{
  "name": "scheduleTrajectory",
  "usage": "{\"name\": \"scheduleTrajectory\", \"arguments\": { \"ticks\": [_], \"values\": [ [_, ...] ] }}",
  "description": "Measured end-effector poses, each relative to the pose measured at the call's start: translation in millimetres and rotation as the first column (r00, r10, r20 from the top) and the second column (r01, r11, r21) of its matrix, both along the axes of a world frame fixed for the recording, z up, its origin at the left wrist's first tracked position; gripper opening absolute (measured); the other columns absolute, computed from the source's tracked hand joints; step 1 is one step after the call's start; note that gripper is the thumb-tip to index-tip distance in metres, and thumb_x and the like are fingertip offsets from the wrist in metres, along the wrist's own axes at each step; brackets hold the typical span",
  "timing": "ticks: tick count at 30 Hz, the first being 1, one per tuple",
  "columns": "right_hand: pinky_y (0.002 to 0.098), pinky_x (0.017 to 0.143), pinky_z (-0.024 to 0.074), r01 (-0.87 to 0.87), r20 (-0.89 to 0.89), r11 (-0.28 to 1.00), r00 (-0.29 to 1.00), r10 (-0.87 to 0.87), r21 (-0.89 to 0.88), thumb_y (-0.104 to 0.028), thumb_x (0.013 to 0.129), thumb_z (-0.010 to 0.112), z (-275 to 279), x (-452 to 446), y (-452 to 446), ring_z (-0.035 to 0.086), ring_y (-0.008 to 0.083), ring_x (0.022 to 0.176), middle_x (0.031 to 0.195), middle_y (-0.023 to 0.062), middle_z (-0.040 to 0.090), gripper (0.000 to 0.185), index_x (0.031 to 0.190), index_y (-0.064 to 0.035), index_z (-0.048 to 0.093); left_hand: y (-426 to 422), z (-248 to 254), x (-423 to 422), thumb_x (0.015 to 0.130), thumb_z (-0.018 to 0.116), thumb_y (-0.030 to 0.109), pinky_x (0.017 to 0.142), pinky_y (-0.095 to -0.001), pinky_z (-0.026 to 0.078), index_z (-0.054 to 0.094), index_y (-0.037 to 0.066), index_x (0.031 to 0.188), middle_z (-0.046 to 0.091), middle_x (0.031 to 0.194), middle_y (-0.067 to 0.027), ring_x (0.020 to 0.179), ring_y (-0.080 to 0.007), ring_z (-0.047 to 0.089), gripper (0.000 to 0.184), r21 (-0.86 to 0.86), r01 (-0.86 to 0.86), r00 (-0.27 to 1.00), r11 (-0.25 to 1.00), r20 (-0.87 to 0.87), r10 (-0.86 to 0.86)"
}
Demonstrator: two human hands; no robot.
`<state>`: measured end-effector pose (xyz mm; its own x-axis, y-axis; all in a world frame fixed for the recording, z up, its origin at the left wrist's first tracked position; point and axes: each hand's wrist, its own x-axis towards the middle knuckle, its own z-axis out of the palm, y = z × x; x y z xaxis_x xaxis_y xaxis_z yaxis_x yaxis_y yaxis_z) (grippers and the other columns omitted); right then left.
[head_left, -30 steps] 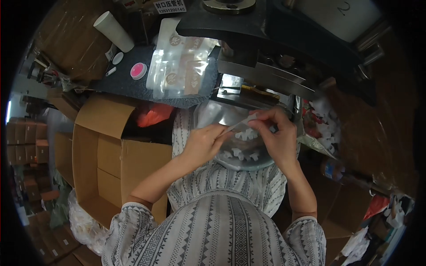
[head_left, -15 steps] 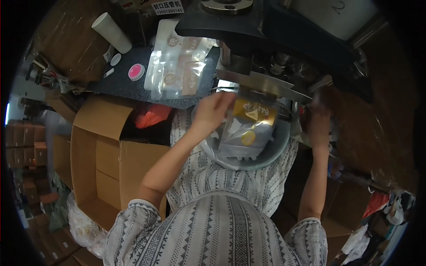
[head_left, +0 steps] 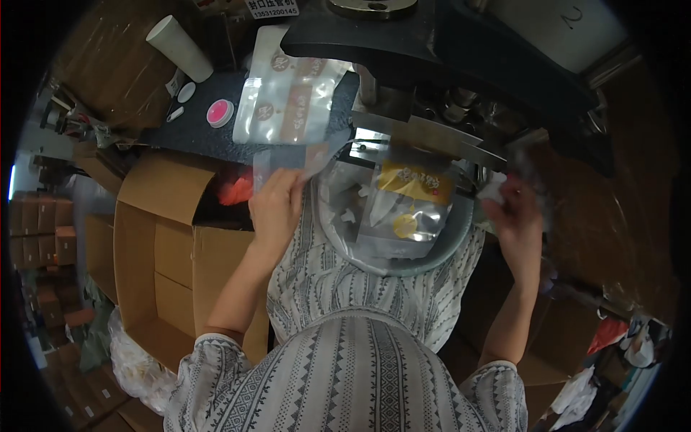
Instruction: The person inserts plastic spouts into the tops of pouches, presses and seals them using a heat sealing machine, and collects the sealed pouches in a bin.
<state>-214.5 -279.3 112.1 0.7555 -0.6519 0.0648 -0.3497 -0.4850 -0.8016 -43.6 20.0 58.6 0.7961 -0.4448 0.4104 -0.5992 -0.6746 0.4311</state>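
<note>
My left hand (head_left: 276, 209) pinches the edge of a clear printed pouch (head_left: 294, 157) at the front edge of the dark mat. Behind it, more printed pouches (head_left: 288, 93) lie on the mat. My right hand (head_left: 517, 212) is at the right, its fingers curled by a small white piece (head_left: 492, 189) beside a bag. A yellow and clear pouch (head_left: 409, 209) lies on the round bowl (head_left: 338, 241) in my lap, under the metal press (head_left: 432, 133). Small white pieces (head_left: 348, 216) show in the bowl.
An open cardboard box (head_left: 155, 266) stands at the left, with red plastic (head_left: 236, 189) behind it. A pink round tin (head_left: 219, 113) and a white cup (head_left: 180, 49) are on the dark mat (head_left: 209, 140). Plastic wrap (head_left: 140, 360) lies at the lower left.
The yellow pouch has come to lie on the bowl. My left hand has moved left and taken hold of a pouch from the mat. My right hand has moved right, away from the bowl.
</note>
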Motion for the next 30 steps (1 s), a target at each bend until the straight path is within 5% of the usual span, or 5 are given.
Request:
{"name": "scheduleTrajectory", "arguments": {
  "ticks": [2, 9, 16, 22, 30],
  "values": [
    [0.0356, 0.067, 0.0515, -0.334, 0.077, 0.942, 0.939, 0.335, -0.027, -0.002, 0.079, 0.067, 16, 19, 37, 0.063, 0.0332, 0.078, 0.092, 0.0155, 0.064, 0.024, 0.101, -0.0025, 0.057, -11, 12, -14, 0.08, 0.064, 0.006, 0.059, -0.037, 0.048, 0.065, 0.006, 0.089, 0.063, 0.085, -0.0113, 0.071, -0.0318, 0.062, 0.009, -0.041, 0.044, 0.999, 0.998, 0.033, -0.043],
    [0.0381, 0.071, 0.0515, -0.583, 0.177, 0.748, 0.738, 0.651, -0.317, 0.0, 0.079, 0.065, 12, 50, 63, 0.063, 0.032, 0.082, 0.094, 0.0132, 0.064, 0.021, 0.1, -0.0026, 0.06, -19, 26, -29, 0.078, 0.068, 0.006, 0.058, -0.0359, 0.049, 0.065, 0.005, 0.087, 0.064, 0.085, -0.0101, 0.069, -0.0301, 0.063, 0.01, -0.144, 0.346, 0.937, 0.927, 0.002, -0.35],
    [0.0381, 0.074, 0.0514, -0.536, 0.045, 0.844, 0.843, 0.536, -0.011, 0.001, 0.079, 0.064, 18, 38, 47, 0.063, 0.0301, 0.087, 0.094, 0.0127, 0.064, 0.022, 0.101, -0.0031, 0.062, -35, 14, -37, 0.079, 0.067, 0.006, 0.054, -0.0367, 0.047, 0.063, 0.004, 0.086, 0.06, 0.076, -0.0089, 0.063, -0.0289, 0.061, 0.008, -0.151, 0.344, 0.926, 0.927, -0.106, -0.361],
    [0.0378, 0.076, 0.0519, -0.485, -0.021, 0.767, 0.85, 0.526, -0.42, 0.001, 0.08, 0.062, 16, 34, 51, 0.063, 0.0306, 0.089, 0.095, 0.0128, 0.065, 0.021, 0.101, -0.0026, 0.061, -32, 21, -39, 0.079, 0.067, 0.007, 0.054, -0.036, 0.047, 0.062, 0.004, 0.086, 0.061, 0.078, -0.0077, 0.065, -0.0292, 0.061, 0.008, -0.138, 0.342, 0.934, 0.93, -0.064, -0.353],
    [0.0288, 0.075, 0.0498, -0.536, 0.024, 0.838, 0.844, 0.537, 0.106, -0.003, 0.083, 0.065, 12, 37, 45, 0.063, 0.0169, 0.087, 0.096, 0.0073, 0.066, 0.028, 0.111, -0.0039, 0.062, -44, 4, -39, 0.086, 0.065, 0.012, 0.053, -0.0285, 0.047, 0.064, 0.0, 0.09, 0.062, 0.074, -0.0091, 0.061, -0.0201, 0.062, 0.013, -0.251, 0.494, 0.788, 0.832, -0.274, -0.551]
  ]
}}
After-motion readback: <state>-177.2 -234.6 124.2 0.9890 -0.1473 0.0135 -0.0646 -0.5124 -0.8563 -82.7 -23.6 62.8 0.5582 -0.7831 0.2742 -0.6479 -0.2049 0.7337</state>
